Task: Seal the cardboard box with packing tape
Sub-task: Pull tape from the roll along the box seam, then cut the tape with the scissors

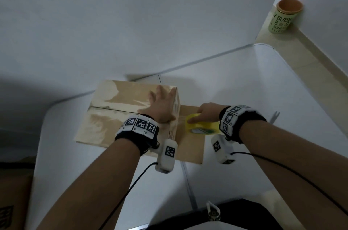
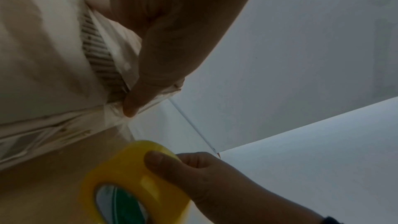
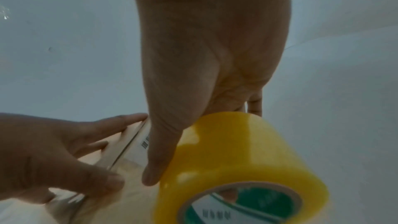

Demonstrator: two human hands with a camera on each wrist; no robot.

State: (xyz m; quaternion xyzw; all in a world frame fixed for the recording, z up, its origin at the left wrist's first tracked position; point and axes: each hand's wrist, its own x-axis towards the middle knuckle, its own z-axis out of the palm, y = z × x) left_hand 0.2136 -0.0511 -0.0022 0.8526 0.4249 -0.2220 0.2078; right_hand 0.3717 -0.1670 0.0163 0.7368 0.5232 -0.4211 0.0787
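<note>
A cardboard box (image 1: 116, 109) with its flaps down and shiny tape patches lies on the white table (image 1: 263, 83). My left hand (image 1: 162, 105) rests flat on the box's top right part with fingers spread; its thumb (image 2: 150, 77) presses on the box's right edge. My right hand (image 1: 207, 113) grips a yellow tape roll (image 1: 203, 126) just right of the box, low beside its side wall. In the right wrist view the thumb lies along the tape roll (image 3: 241, 156), and a clear strip of tape runs from it towards the box (image 3: 133, 140).
A flat cardboard sheet (image 1: 190, 147) lies under the roll beside the box. A small white forked object (image 1: 274, 116) sits on the table to the right. A green cup (image 1: 284, 16) stands on the floor at the far right. Another cardboard box (image 1: 13, 192) is at the lower left.
</note>
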